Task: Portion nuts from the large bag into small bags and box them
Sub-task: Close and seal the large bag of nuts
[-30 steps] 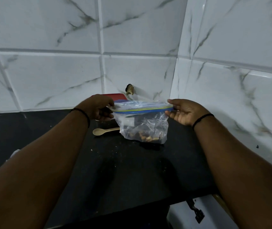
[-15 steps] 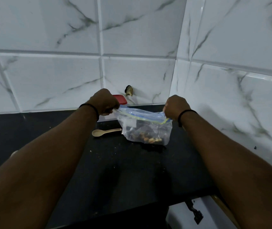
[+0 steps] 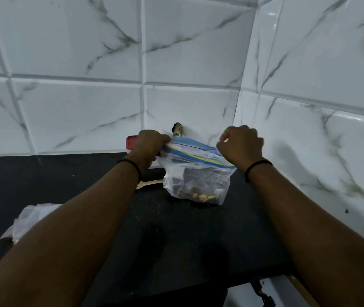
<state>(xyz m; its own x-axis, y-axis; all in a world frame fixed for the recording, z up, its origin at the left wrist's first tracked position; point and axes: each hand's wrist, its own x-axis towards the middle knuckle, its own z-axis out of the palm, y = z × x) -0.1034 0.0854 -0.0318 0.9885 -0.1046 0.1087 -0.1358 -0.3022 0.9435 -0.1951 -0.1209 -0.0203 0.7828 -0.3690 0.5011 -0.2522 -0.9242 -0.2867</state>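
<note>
Here, head view only.
Bag: a clear plastic zip-top bag with a blue and green seal strip (image 3: 195, 173) stands on the black stone counter (image 3: 176, 235), close to the corner of the white marbled wall tiles (image 3: 77, 111).
Nuts: a small heap of pale brown nuts (image 3: 201, 194) lies in the bottom of the bag.
Left grip: the left hand (image 3: 149, 144) has its fingers curled and clamped on the left end of the seal strip.
Right grip: the right hand (image 3: 240, 145) is curled at the right end of the strip, knuckles up; it seems to pinch the bag's top edge, though the fingertips are hidden.
Spoon: a light wooden spoon (image 3: 150, 183) lies on the counter just left of the bag, partly behind the left wrist.
Box: a red lid edge of a container (image 3: 130, 141) shows behind the left hand.
Small bags: crumpled clear plastic (image 3: 28, 220) lies on the counter at the left, beside the left forearm.
Wrists: each carries a thin black band.
</note>
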